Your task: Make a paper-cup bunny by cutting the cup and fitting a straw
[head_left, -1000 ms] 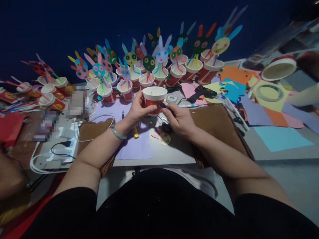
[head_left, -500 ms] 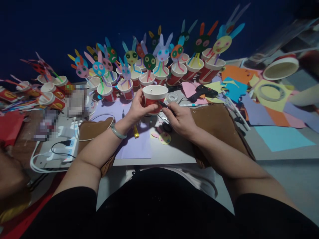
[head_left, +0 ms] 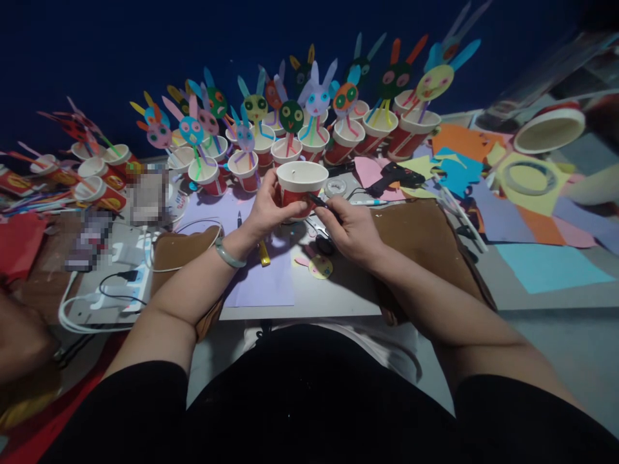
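My left hand (head_left: 268,205) is wrapped round the side of a red and white paper cup (head_left: 302,175), holding it upright with its open top showing. A dark, slim pen-like tool (head_left: 318,201) is pinched in my right hand (head_left: 352,231), its tip at the cup's front wall; whether it is a pen or a cutter I cannot make out. Below them on the table lie scissors (head_left: 323,241), partly covered by my right hand, and a yellow paper rabbit face (head_left: 320,265). A yellow-ended cutter-like tool (head_left: 264,254) lies on purple paper (head_left: 264,287) under my left wrist.
Several cups with paper rabbits on straws (head_left: 291,119) stand along the back. A black glue gun (head_left: 395,177) and a tape roll (head_left: 335,187) lie behind my right hand. Power strips with cables (head_left: 138,277) are at left, coloured paper (head_left: 551,264) at right. Another person's arm (head_left: 22,335) shows at left.
The hands, cup and dark tool keep almost the same place, with the tool's tip still at the cup wall. The whole view has shifted very slightly.
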`<state>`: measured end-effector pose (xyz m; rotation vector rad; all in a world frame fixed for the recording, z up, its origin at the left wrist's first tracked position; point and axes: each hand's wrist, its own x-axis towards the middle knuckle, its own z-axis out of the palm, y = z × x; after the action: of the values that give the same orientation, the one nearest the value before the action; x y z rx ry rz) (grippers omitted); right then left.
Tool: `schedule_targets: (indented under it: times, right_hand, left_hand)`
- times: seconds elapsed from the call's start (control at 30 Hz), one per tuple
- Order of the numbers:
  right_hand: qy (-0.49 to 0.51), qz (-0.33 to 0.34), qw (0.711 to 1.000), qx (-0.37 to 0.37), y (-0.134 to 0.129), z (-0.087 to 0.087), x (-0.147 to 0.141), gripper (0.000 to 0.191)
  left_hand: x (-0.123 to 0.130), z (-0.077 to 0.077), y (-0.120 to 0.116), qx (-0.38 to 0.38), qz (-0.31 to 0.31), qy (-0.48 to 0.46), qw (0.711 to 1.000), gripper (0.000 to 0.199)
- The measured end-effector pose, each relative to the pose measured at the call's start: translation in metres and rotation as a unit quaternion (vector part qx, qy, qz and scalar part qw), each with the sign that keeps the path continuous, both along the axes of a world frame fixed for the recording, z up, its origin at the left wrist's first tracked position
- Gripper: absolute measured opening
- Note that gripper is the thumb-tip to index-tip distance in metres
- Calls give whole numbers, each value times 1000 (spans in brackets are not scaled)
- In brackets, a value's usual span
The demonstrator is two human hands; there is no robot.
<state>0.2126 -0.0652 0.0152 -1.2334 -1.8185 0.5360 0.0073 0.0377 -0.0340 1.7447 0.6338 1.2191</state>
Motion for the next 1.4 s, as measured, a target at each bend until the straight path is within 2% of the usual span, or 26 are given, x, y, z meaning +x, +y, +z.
schedule_targets:
  times: [0.3,0.63,0.87,1.03,1.23,1.4]
  right_hand:
    - [-14,-12,1000,-3,0,-1,1,46]
    - [-104,-60,992,33,1,-4,2,39]
    - [-50,-33,998,-10,3,-2,1,37]
    - [-35,-36,998,-29,4,0,0,35]
    - [-35,-32,999,-27,4,-1,-1,34]
    - [-48,-31,998,-39,4,-2,-2,35]
  left_hand:
    - [5,5,-3,53,38,5,998,84]
    - [7,7,-14,59,78,37,995,80]
    - [3,11,-16,79,91,67,991,89]
    - [3,14,-16,109,91,45,989,101]
    - [3,14,-19,102,86,56,989,66]
    - [4,15,-18,119,101,28,987,58]
